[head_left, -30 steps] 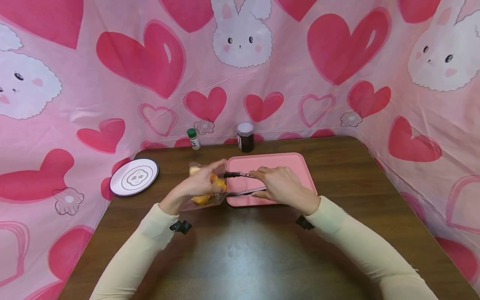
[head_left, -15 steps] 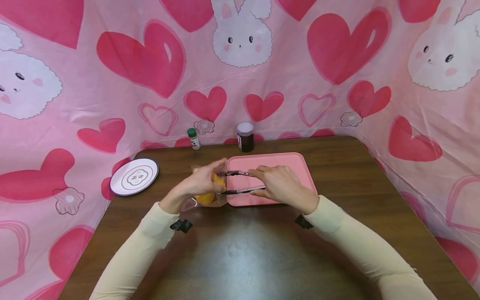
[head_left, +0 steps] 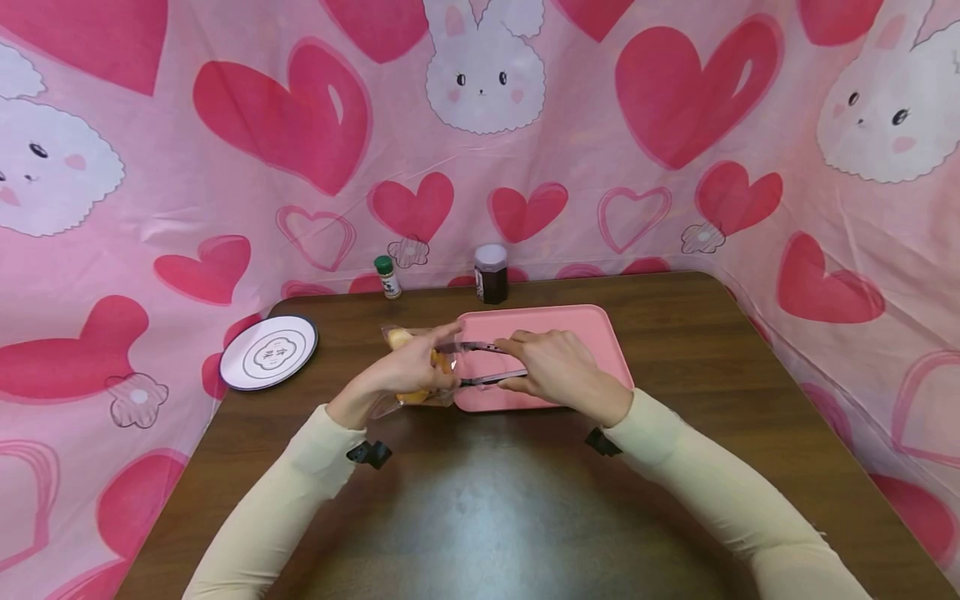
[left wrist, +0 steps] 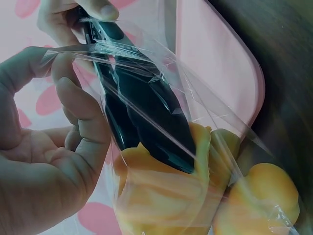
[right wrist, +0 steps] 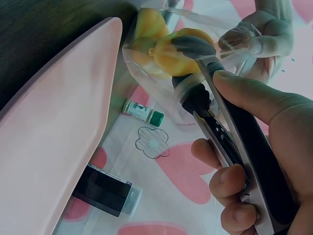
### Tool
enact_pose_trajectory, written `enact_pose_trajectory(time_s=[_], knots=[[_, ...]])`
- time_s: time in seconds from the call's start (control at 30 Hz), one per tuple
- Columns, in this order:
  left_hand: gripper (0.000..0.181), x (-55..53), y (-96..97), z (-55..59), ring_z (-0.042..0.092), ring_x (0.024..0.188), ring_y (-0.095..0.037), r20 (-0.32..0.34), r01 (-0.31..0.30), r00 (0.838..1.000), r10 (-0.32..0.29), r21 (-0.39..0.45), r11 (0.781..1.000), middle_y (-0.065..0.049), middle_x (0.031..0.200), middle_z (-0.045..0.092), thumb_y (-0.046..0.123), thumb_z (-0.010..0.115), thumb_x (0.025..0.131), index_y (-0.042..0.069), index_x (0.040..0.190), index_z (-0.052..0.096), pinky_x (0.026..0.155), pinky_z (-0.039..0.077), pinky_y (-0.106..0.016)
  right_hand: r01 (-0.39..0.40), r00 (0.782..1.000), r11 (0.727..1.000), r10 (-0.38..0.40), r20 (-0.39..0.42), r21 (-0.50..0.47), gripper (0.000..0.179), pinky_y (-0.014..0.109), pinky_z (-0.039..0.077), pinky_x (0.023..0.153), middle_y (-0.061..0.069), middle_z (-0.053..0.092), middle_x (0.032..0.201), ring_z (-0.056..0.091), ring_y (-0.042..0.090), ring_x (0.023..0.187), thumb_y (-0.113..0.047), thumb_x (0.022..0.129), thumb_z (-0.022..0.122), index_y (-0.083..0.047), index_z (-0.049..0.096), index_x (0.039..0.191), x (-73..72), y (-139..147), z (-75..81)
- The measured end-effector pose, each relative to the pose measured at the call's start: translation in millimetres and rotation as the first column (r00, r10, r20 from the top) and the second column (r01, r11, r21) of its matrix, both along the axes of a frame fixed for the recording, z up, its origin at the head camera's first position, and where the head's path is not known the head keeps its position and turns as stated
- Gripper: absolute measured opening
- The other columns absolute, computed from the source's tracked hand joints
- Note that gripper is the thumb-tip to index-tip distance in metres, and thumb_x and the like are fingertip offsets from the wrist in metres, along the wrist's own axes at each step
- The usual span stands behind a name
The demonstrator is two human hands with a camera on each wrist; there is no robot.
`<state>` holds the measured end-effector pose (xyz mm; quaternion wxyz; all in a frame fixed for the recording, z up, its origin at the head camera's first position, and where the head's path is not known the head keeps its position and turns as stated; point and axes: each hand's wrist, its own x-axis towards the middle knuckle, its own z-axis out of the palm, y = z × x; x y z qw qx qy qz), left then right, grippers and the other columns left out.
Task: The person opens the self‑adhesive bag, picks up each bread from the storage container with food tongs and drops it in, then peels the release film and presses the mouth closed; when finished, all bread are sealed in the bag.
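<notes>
My left hand pinches the mouth of a clear plastic bag and holds it spread. Inside the bag lie several rounded yellow pieces of food; their exact kind is unclear. My right hand grips metal tongs with black handles and black tips. Those tips reach through the bag's mouth, spread apart, and meet one yellow piece in the left wrist view. Whether they squeeze it I cannot tell. The bag sits at the left edge of a pink tray.
At the back of the wooden table stand a green-capped shaker and a dark jar with a pale lid. A white plate with a dark rim lies at the left edge. Patterned pink cloth hangs close behind.
The left hand and the bag have shifted slightly right, towards the tray. The right hand has moved a little left, so the tongs reach further into the bag.
</notes>
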<state>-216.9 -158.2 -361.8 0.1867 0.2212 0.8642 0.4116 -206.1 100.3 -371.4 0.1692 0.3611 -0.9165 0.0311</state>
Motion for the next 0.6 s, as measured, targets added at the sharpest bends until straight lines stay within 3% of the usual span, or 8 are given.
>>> enact_pose_trajectory(time_s=[0.13, 0.33, 0.6], knots=[[0.090, -0.1, 1.0, -0.8, 0.042, 0.130, -0.034, 0.027, 0.004, 1.000, -0.004, 0.009, 1.000, -0.010, 0.163, 0.031, 0.011, 0.074, 0.083, 0.014, 0.159, 0.026, 0.105, 0.043, -0.042, -0.001, 1.000, 1.000, 0.001, 0.006, -0.012, 0.054, 0.028, 0.041, 0.043, -0.004, 0.071, 0.091, 0.055, 0.015, 0.055, -0.057, 0.080, 0.077, -0.022, 0.071, 0.121, -0.7, 1, -0.4], [0.091, -3.4, -3.2, -3.0, 0.044, 0.133, -0.032, 0.000, 0.015, 1.000, -0.015, 0.017, 1.000, -0.016, 0.162, 0.032, 0.010, 0.073, 0.083, 0.013, 0.159, 0.023, 0.110, 0.043, -0.049, -0.002, 0.999, 0.999, 0.003, 0.037, -0.041, 0.056, 0.029, 0.045, 0.046, -0.004, 0.072, 0.093, 0.061, 0.017, 0.061, -0.056, 0.077, 0.080, -0.022, 0.071, 0.121, -0.3, 3, -0.7], [0.093, -7.1, -16.1, 0.9, 0.034, 0.148, -0.033, 0.050, -0.002, 0.999, -0.003, 0.081, 0.997, -0.015, 0.163, 0.030, 0.007, 0.072, 0.085, 0.012, 0.160, 0.018, 0.119, 0.031, -0.055, 0.020, 0.997, 0.996, -0.013, 0.077, -0.086, 0.063, 0.032, 0.049, 0.051, -0.003, 0.073, 0.100, 0.067, 0.019, 0.069, -0.056, 0.074, 0.082, -0.021, 0.070, 0.125, -1.7, 8, -5.1]])
